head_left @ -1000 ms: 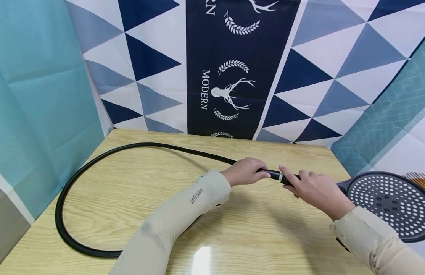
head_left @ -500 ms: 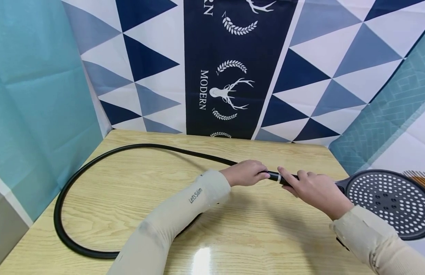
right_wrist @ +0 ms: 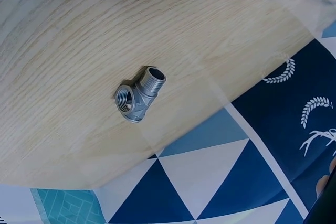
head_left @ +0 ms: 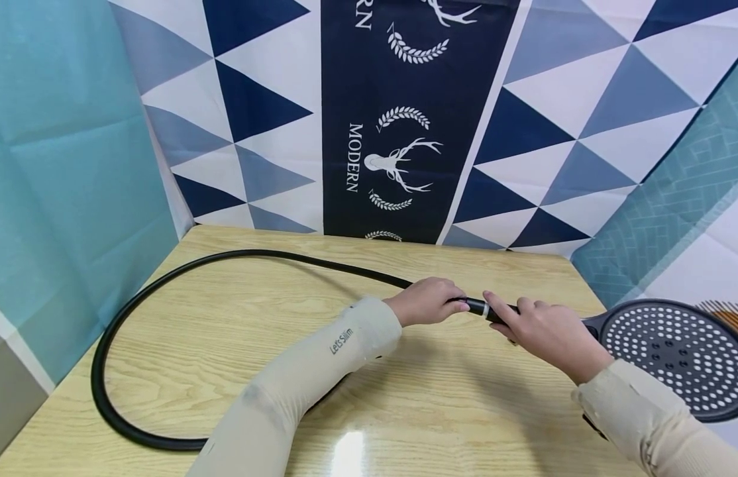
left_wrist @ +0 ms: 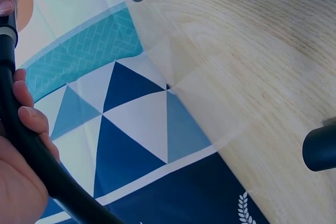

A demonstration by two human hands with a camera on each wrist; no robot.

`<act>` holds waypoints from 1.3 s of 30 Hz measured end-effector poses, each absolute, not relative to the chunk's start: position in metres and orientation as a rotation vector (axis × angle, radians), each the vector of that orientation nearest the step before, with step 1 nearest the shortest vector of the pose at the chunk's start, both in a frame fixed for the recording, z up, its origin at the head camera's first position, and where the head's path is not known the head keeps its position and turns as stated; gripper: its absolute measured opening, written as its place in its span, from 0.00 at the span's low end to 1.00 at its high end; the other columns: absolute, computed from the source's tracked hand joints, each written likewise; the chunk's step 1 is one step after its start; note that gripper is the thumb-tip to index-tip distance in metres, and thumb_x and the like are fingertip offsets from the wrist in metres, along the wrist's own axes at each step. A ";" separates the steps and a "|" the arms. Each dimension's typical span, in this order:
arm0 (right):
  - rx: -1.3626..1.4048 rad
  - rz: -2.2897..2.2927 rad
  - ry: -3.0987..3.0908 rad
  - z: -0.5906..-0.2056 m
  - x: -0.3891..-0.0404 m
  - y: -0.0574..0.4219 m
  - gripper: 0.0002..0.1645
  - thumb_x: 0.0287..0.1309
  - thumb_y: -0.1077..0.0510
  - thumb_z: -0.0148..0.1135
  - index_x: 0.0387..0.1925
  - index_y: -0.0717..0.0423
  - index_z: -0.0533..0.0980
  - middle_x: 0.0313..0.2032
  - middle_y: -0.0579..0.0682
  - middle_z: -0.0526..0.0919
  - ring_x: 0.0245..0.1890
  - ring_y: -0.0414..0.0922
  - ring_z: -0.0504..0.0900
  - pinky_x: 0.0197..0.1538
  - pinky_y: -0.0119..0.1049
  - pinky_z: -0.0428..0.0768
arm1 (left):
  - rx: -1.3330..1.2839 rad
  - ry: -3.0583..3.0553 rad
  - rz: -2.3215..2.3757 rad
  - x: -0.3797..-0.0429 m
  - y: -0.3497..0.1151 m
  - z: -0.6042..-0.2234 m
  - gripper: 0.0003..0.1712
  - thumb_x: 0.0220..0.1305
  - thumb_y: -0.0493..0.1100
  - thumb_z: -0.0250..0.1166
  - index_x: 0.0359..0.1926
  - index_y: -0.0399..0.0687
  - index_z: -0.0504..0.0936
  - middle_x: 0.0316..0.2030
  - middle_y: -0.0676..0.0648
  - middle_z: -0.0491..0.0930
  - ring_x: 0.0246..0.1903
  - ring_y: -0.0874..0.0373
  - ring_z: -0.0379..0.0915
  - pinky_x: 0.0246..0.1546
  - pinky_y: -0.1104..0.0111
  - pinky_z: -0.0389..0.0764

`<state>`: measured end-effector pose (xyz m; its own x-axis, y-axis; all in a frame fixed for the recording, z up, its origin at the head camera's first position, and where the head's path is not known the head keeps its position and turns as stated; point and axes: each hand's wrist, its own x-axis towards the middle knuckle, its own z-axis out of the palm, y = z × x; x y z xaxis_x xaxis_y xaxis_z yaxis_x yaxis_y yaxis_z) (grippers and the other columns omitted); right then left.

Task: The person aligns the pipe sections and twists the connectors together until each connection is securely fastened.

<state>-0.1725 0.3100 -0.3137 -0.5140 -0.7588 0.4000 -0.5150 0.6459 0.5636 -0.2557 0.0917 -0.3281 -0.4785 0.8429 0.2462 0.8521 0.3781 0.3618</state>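
Pinching the hose (head_left: 252,253) near its stiff-looking end, the left grip (head_left: 425,302) should steady its bendy length; the right grip (head_left: 550,332), underside hidden, seems curled round the shower (head_left: 673,358), probably light and rigid

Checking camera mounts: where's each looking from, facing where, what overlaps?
Head: worn on the head, facing forward and down at table; left hand, right hand and sleeves show.
Left wrist: on that wrist, facing past the hose at table and backdrop; left hand and right fingertip show.
Right wrist: on that wrist, facing table and backdrop; fingers at right edge.
Shared: a metal fitting in both wrist views.
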 end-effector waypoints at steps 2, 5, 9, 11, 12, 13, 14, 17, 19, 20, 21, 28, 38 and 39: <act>0.988 -0.498 -2.244 -0.313 -0.172 0.310 0.40 0.75 0.40 0.18 0.55 0.58 0.75 0.13 0.51 0.62 0.07 0.42 0.56 0.08 0.33 0.55 | -1.591 -2.572 -0.695 -0.255 0.091 -0.328 0.12 0.71 0.45 0.57 0.35 0.44 0.82 0.25 0.53 0.71 0.29 0.62 0.67 0.33 0.75 0.66; 0.990 -0.501 -2.260 -0.312 -0.172 0.310 0.41 0.74 0.40 0.17 0.56 0.59 0.74 0.13 0.51 0.63 0.07 0.42 0.57 0.08 0.34 0.57 | -1.594 -2.540 -0.698 -0.255 0.090 -0.328 0.12 0.70 0.46 0.58 0.33 0.45 0.80 0.24 0.54 0.70 0.28 0.62 0.66 0.32 0.75 0.66; 0.990 -0.512 -2.260 -0.311 -0.172 0.310 0.42 0.74 0.40 0.17 0.56 0.62 0.73 0.13 0.52 0.63 0.07 0.42 0.59 0.08 0.33 0.59 | -1.605 -2.517 -0.697 -0.256 0.090 -0.328 0.12 0.70 0.46 0.58 0.32 0.45 0.79 0.23 0.54 0.68 0.26 0.63 0.65 0.30 0.75 0.65; 0.985 -0.517 -2.261 -0.310 -0.171 0.309 0.43 0.74 0.40 0.16 0.56 0.63 0.73 0.13 0.52 0.63 0.07 0.42 0.60 0.08 0.33 0.59 | -1.615 -2.511 -0.704 -0.257 0.089 -0.329 0.12 0.70 0.46 0.58 0.32 0.45 0.79 0.23 0.54 0.68 0.26 0.63 0.64 0.30 0.75 0.64; 0.984 -0.520 -2.260 -0.310 -0.171 0.309 0.43 0.74 0.40 0.16 0.56 0.64 0.73 0.13 0.52 0.64 0.07 0.43 0.60 0.08 0.33 0.59 | -1.622 -2.510 -0.712 -0.257 0.088 -0.329 0.12 0.70 0.46 0.58 0.32 0.45 0.79 0.23 0.54 0.68 0.26 0.63 0.64 0.30 0.75 0.64; 0.982 -0.522 -2.258 -0.310 -0.171 0.308 0.43 0.74 0.40 0.16 0.56 0.64 0.73 0.13 0.53 0.64 0.07 0.43 0.60 0.08 0.33 0.59 | -1.629 -2.510 -0.725 -0.258 0.088 -0.329 0.11 0.70 0.46 0.58 0.33 0.45 0.80 0.23 0.53 0.68 0.26 0.63 0.64 0.30 0.76 0.64; 0.979 -0.527 -2.256 -0.310 -0.171 0.308 0.44 0.74 0.40 0.16 0.55 0.65 0.73 0.13 0.53 0.64 0.07 0.43 0.60 0.08 0.33 0.59 | -1.637 -2.510 -0.739 -0.258 0.087 -0.329 0.11 0.70 0.45 0.57 0.34 0.44 0.80 0.23 0.53 0.68 0.26 0.63 0.64 0.30 0.76 0.64; 0.975 -0.534 -2.247 -0.309 -0.171 0.306 0.45 0.74 0.39 0.16 0.54 0.67 0.74 0.13 0.53 0.64 0.07 0.42 0.59 0.09 0.32 0.58 | -1.655 -2.523 -0.785 -0.259 0.086 -0.329 0.11 0.71 0.44 0.56 0.38 0.43 0.82 0.25 0.52 0.70 0.27 0.62 0.65 0.32 0.75 0.65; 0.976 -0.534 -2.239 -0.308 -0.171 0.305 0.45 0.74 0.39 0.16 0.54 0.67 0.74 0.13 0.53 0.63 0.07 0.42 0.59 0.09 0.31 0.57 | -1.646 -2.543 -0.805 -0.259 0.086 -0.329 0.12 0.72 0.43 0.55 0.41 0.42 0.83 0.27 0.51 0.72 0.29 0.62 0.66 0.33 0.76 0.66; 0.976 -0.535 -2.236 -0.308 -0.171 0.305 0.45 0.74 0.40 0.16 0.54 0.67 0.74 0.13 0.53 0.63 0.07 0.42 0.58 0.09 0.31 0.57 | -1.637 -2.556 -0.810 -0.259 0.086 -0.329 0.13 0.72 0.43 0.54 0.42 0.41 0.83 0.28 0.51 0.73 0.29 0.62 0.67 0.34 0.76 0.67; 0.977 -0.534 -2.231 -0.308 -0.171 0.304 0.45 0.74 0.40 0.17 0.54 0.67 0.74 0.13 0.53 0.63 0.07 0.42 0.58 0.09 0.31 0.56 | -1.626 -2.570 -0.810 -0.258 0.086 -0.329 0.13 0.72 0.43 0.54 0.42 0.41 0.83 0.29 0.51 0.74 0.30 0.62 0.67 0.35 0.76 0.67; 0.979 -0.534 -2.194 -0.308 -0.174 0.302 0.44 0.75 0.40 0.17 0.53 0.66 0.75 0.12 0.53 0.64 0.06 0.43 0.59 0.08 0.32 0.56 | -1.563 -2.619 -0.765 -0.256 0.085 -0.326 0.13 0.72 0.44 0.54 0.43 0.40 0.82 0.30 0.51 0.75 0.31 0.62 0.68 0.36 0.75 0.69; 0.961 -0.526 -2.240 -0.307 -0.174 0.304 0.46 0.74 0.39 0.16 0.51 0.67 0.76 0.13 0.53 0.65 0.07 0.43 0.61 0.09 0.32 0.58 | -1.511 -2.592 -0.739 -0.255 0.087 -0.326 0.13 0.71 0.45 0.57 0.45 0.42 0.83 0.33 0.51 0.79 0.32 0.62 0.71 0.38 0.74 0.71; 0.962 -0.529 -2.239 -0.307 -0.174 0.305 0.46 0.74 0.39 0.16 0.51 0.67 0.76 0.13 0.53 0.65 0.07 0.43 0.61 0.09 0.32 0.58 | -1.511 -2.590 -0.734 -0.255 0.088 -0.326 0.13 0.71 0.46 0.57 0.45 0.42 0.83 0.34 0.51 0.79 0.32 0.62 0.71 0.37 0.74 0.71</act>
